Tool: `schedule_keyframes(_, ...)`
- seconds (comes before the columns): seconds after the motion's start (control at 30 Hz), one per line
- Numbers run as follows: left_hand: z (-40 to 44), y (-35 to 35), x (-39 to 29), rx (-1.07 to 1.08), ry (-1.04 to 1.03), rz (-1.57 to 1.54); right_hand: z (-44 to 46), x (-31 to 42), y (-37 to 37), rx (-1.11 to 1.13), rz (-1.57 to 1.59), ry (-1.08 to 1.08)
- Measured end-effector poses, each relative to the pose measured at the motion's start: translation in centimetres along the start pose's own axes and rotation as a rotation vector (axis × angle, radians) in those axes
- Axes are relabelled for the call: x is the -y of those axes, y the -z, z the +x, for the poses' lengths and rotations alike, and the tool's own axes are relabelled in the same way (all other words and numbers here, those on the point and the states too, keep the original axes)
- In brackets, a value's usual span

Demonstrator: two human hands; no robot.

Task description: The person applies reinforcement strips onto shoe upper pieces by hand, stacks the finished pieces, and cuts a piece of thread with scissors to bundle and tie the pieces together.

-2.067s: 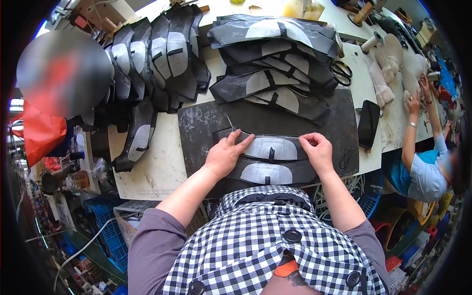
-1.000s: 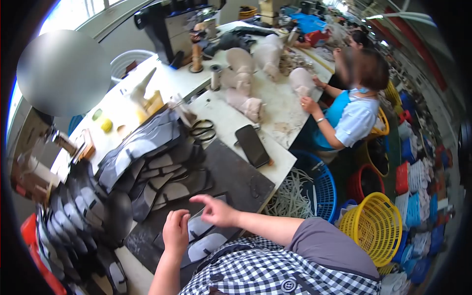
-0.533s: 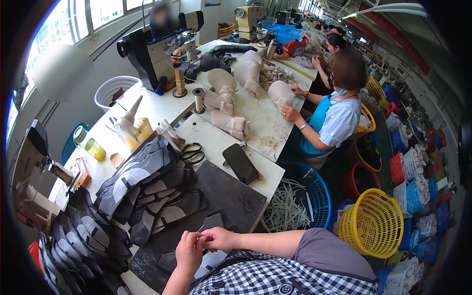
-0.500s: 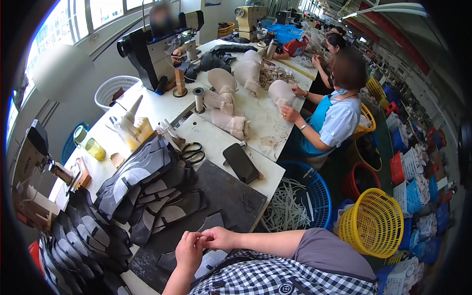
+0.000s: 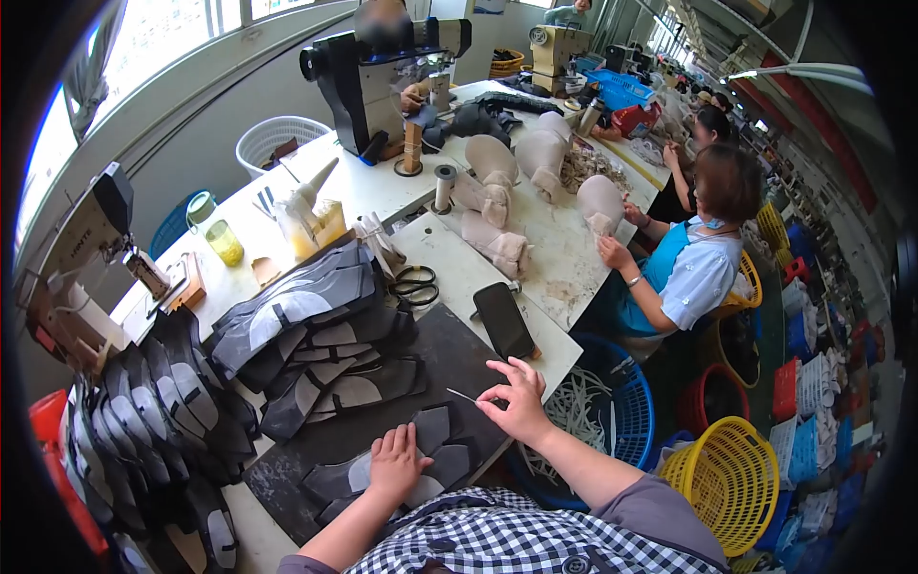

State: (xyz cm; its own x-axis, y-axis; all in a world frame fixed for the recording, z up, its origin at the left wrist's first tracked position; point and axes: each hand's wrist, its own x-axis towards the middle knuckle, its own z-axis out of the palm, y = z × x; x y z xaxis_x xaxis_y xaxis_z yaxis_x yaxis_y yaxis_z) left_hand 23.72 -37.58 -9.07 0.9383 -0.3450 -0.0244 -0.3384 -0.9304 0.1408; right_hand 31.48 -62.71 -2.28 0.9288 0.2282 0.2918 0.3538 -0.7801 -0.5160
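My left hand (image 5: 395,463) lies flat with fingers stretched on a dark shoe-upper piece (image 5: 330,481) with a grey patch, on the black work mat (image 5: 287,478). Another dark piece (image 5: 433,427) lies just beyond its fingertips. Over the mat's right edge, my right hand (image 5: 519,400) pinches a thin pale strip (image 5: 462,393) between thumb and forefinger, its other fingers raised. The strip points left; its exact kind is too small to make out. A black phone (image 5: 504,320) rests beyond that hand.
Stacked shoe uppers (image 5: 296,306) and a row of more uppers (image 5: 158,402) stand on the left. Black-handled scissors (image 5: 415,285) lie behind the mat. A blue basket (image 5: 633,411) of pale strips is at the right. A co-worker (image 5: 688,258) handles a beige piece.
My hands were together over the mat; now they are apart. The left lies flat on the upper piece, and the right has moved up and right with the strip. The view has shifted.
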Motion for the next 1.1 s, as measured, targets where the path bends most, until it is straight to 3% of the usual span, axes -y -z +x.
schedule_keyframes(0.07,0.2,-0.1,-0.1,0.026,0.020,0.036,-0.1,-1.1,-0.1,0.021,0.085,0.127)
schedule_keyframes(0.13,0.8,0.4,-0.1,0.045,0.060,0.001,-0.6,0.6,0.3,0.180,0.514,-0.209)
schedule_keyframes(0.17,1.3,0.2,0.0,0.044,0.067,0.030,-1.3,0.1,-1.5,0.135,0.628,-0.194)
schedule_keyframes(0.2,1.5,-0.2,-0.1,0.053,0.083,0.056,-1.4,0.9,-1.5,0.238,0.699,-0.337)
schedule_keyframes(0.33,1.5,1.1,0.2,-0.014,0.124,-0.060,-3.3,0.7,-6.4,0.320,0.905,-0.416)
schedule_keyframes(0.5,-6.5,3.7,2.0,-0.485,0.201,-0.439,-4.7,1.8,-7.2,0.455,0.934,-0.521)
schedule_keyframes(0.6,-13.9,2.9,1.8,-0.474,0.312,-0.461,-4.9,3.7,-7.3,0.567,0.816,-0.433)
schedule_keyframes(0.7,-18.1,1.2,1.2,-0.382,0.384,-0.423,-4.5,7.2,-7.7,0.654,0.743,-0.207)
schedule_keyframes(0.87,-17.3,-0.9,-0.1,-0.301,0.492,-0.324,-3.9,12.8,-11.0,0.719,0.625,0.165)
schedule_keyframes(1.1,-16.9,-3.4,0.0,-0.364,0.497,-0.368,-4.7,13.5,-14.4,0.756,0.435,0.274)
